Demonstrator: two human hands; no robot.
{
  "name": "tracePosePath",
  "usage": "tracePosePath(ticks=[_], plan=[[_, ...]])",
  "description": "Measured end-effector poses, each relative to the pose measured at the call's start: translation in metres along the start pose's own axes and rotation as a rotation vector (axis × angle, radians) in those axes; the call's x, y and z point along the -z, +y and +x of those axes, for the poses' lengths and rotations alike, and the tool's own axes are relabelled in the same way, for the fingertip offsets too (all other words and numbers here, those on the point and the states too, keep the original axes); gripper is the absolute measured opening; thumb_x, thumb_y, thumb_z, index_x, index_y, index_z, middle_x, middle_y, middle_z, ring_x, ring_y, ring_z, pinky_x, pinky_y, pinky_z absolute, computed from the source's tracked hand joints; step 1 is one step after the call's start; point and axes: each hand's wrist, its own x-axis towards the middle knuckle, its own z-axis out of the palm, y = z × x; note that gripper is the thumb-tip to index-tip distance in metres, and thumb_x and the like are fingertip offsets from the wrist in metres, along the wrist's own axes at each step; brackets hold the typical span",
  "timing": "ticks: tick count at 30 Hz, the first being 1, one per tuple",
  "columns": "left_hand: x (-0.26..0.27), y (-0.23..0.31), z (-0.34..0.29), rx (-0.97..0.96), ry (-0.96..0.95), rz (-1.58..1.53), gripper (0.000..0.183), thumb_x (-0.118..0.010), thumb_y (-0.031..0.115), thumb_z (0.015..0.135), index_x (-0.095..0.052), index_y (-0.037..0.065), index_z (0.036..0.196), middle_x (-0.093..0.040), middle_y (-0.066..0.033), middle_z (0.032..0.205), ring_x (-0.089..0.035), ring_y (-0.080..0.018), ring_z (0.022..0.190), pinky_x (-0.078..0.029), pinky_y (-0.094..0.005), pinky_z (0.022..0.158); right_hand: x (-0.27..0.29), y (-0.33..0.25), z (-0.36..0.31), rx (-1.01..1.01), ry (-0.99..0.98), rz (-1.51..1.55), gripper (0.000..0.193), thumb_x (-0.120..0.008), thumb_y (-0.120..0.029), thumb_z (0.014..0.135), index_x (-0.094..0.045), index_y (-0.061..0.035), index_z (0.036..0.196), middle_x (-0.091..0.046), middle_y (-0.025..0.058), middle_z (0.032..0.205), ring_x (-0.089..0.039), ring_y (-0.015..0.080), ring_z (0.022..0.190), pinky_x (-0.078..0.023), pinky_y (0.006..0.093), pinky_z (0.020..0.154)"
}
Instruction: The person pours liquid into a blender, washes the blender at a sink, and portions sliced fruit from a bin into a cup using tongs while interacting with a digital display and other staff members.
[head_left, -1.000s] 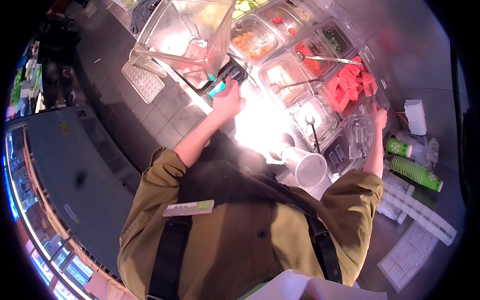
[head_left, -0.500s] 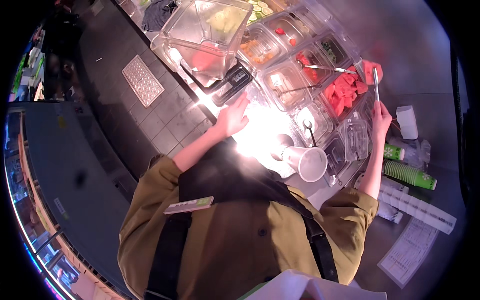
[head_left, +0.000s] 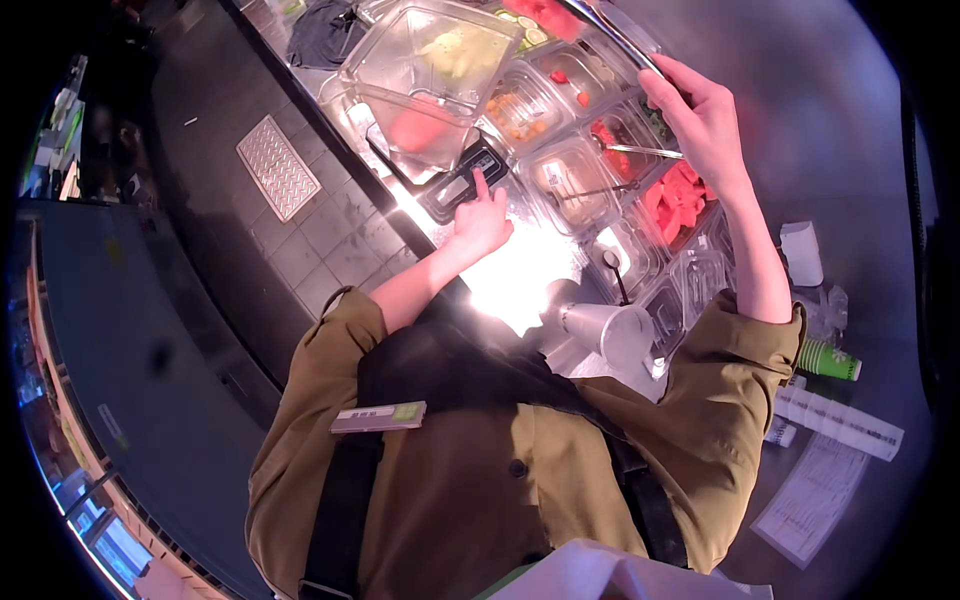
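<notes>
My right hand (head_left: 705, 125) grips metal tongs (head_left: 622, 38) raised over the far end of the counter. A red watermelon piece (head_left: 545, 16) is at the tips of the tongs, by the lime slices. My left hand (head_left: 480, 222) holds nothing; its index finger reaches out and touches the panel of a black digital scale (head_left: 462, 182). A large clear square container (head_left: 375, 72) stands over the scale, with a red piece (head_left: 418, 125) and pale yellow-green contents (head_left: 460, 50) showing through it. More red watermelon chunks (head_left: 677, 203) fill a tub below my right hand.
Clear tubs of cut fruit (head_left: 522, 105) stand in rows, some with utensils in them. Close to my apron is a translucent cup (head_left: 612, 335). Green cups (head_left: 828, 360), a sleeve of white lids (head_left: 845, 422) and a printed sheet (head_left: 812, 500) lie at the right. Glare whitens the counter's middle.
My right hand has swung far and left with the tongs and watermelon piece, from beside the tubs to above them. My left hand has moved onto the scale's panel, index finger extended.
</notes>
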Motion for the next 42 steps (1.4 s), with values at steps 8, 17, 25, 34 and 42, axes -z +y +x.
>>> tracePosePath(ticks=[8,17,25,34,42], plan=[[0.012,-0.01,0.006,0.107,0.025,-0.157,0.05,-0.052,0.022,0.065,-0.039,-0.008,0.103,-0.028,-0.0277,0.126,-0.058,-0.0316,0.083,-0.047,-0.0399,0.07,-0.001,0.01,0.007,-0.074,-0.01,0.085,0.034,-0.056,-0.025,0.079,-0.056,0.0013,0.1,-0.051,-0.0013,0.064,-0.041,0.0054,0.059,-0.034,0.0202,0.053],[0.029,0.001,0.021,0.047,-0.12,-0.089,0.052,-0.054,0.024,0.066,-0.04,-0.007,0.106,-0.032,-0.0275,0.123,-0.057,-0.033,0.083,-0.047,-0.041,0.069,-0.003,-0.006,0.013,0.001,-0.006,0.051,0.034,-0.057,-0.025,0.078,-0.057,0.0009,0.1,-0.053,-0.001,0.064,-0.043,0.0055,0.059,-0.035,0.0205,0.053],[0.004,0.001,0.037,-0.002,-0.133,0.087,0.055,-0.055,0.024,0.065,-0.039,-0.007,0.108,-0.031,-0.0341,0.12,-0.06,-0.0331,0.075,-0.049,-0.0383,0.065,-0.013,-0.004,0.019,0.039,-0.028,-0.024,0.036,-0.057,-0.026,0.078,-0.056,0.0007,0.102,-0.056,0.0005,0.066,-0.046,0.0055,0.06,-0.038,0.0214,0.054],[0.018,0.012,-0.013,-0.242,-0.118,-0.28,0.045,-0.052,0.026,0.073,-0.039,0.005,0.111,-0.031,-0.0215,0.126,-0.057,-0.0317,0.085,-0.046,-0.0409,0.072,-0.036,-0.018,0.029,0.301,-0.049,-0.443,0.034,-0.056,-0.028,0.078,-0.055,-0.0053,0.103,-0.058,0.0067,0.064,-0.053,0.0145,0.059,-0.04,0.0291,0.056],[0.062,-0.036,-0.104,-0.157,0.266,-0.687,0.028,-0.054,0.001,0.071,-0.05,0.003,0.099,-0.052,-0.0098,0.107,-0.055,-0.0158,0.065,-0.043,-0.024,0.054,0.083,0.117,-0.048,-0.347,0.321,-0.129,0.037,-0.054,-0.027,0.081,-0.054,-0.0013,0.108,-0.054,-0.0023,0.069,-0.042,0.0023,0.055,-0.033,0.0167,0.048]])
